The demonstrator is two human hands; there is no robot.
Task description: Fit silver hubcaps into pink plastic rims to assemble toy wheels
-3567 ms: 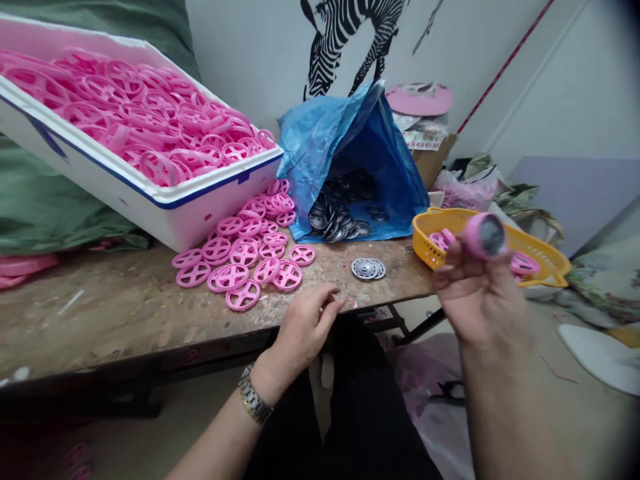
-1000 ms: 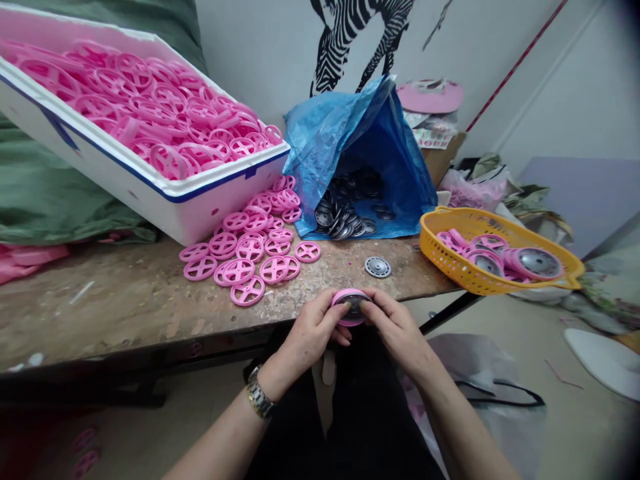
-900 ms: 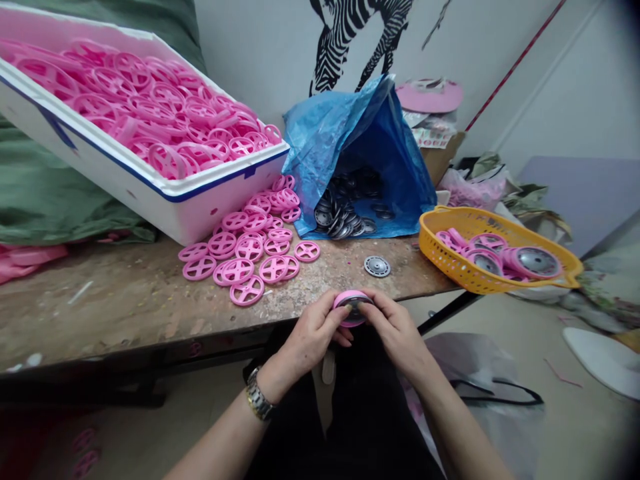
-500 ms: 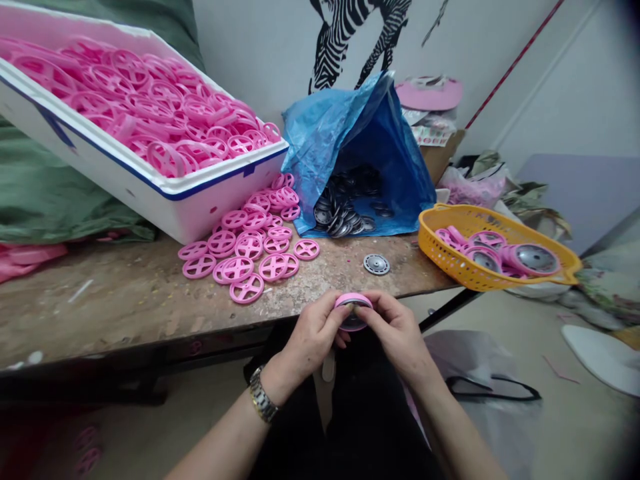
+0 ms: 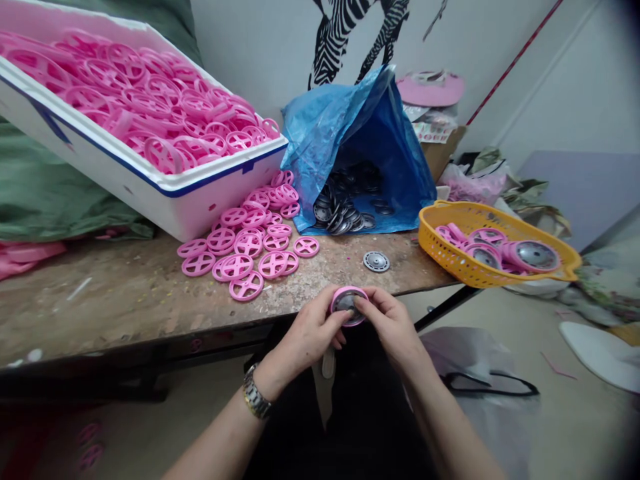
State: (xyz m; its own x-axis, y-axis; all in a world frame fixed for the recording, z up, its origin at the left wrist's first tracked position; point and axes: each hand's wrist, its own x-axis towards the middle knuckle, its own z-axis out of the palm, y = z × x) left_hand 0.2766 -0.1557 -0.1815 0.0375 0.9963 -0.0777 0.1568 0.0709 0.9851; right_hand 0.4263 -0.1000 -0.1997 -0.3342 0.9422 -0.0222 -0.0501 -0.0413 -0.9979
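Observation:
Between both hands, just past the table's front edge, is a pink toy wheel [image 5: 345, 301] with a grey disc set in its face. My left hand [image 5: 316, 327] grips its left side, thumb lying on the grey disc. My right hand [image 5: 393, 323] pinches the right side, thumb also pressed on the disc. A loose grey wheel disc [image 5: 376, 261] lies on the table beyond the hands. Several pink spoked rings [image 5: 247, 285] are heaped on the table to the left. More grey discs [image 5: 345, 210] spill from the mouth of a blue plastic bag [image 5: 313, 133].
A tilted white foam box [image 5: 200, 200] full of pink rings stands at the left of the wooden table [image 5: 135, 300]. At the right edge sits a yellow basket [image 5: 440, 257] holding wheels with grey discs. A clear plastic bag [image 5: 485, 427] is below on the right.
The wheel has tilted up a little, and more of its grey disc shows. My thumbs have moved apart on the disc.

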